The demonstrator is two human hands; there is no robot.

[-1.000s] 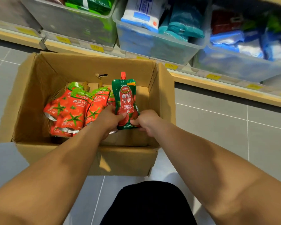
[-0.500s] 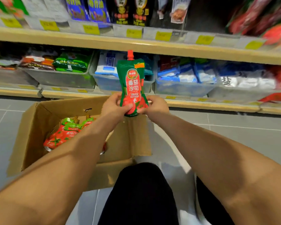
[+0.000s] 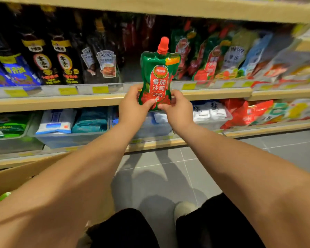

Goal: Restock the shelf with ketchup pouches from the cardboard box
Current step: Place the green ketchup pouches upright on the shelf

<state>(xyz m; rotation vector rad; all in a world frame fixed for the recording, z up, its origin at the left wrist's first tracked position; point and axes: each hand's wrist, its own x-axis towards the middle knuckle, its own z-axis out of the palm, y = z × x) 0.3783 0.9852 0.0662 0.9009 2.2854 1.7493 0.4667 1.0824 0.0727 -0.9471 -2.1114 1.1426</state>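
Note:
A green and red ketchup pouch (image 3: 158,72) with a red cap stands upright in the air in front of the middle shelf (image 3: 61,102). My left hand (image 3: 132,109) grips its lower left corner and my right hand (image 3: 177,110) grips its lower right corner. Behind the pouch the shelf has a dark gap, with similar ketchup pouches (image 3: 207,58) standing just right of it. Only an edge of the cardboard box (image 3: 13,176) shows at the lower left, mostly hidden by my left arm.
Dark sauce pouches (image 3: 64,63) fill the shelf left of the gap. Clear bins (image 3: 64,140) of packets line the bottom shelf. Grey tiled floor (image 3: 168,176) lies below, with my knees at the bottom edge.
Both hands lifted the ketchup pouch out of the box and up to the middle shelf's height. The view rose with it, so the box slid to the lower left edge.

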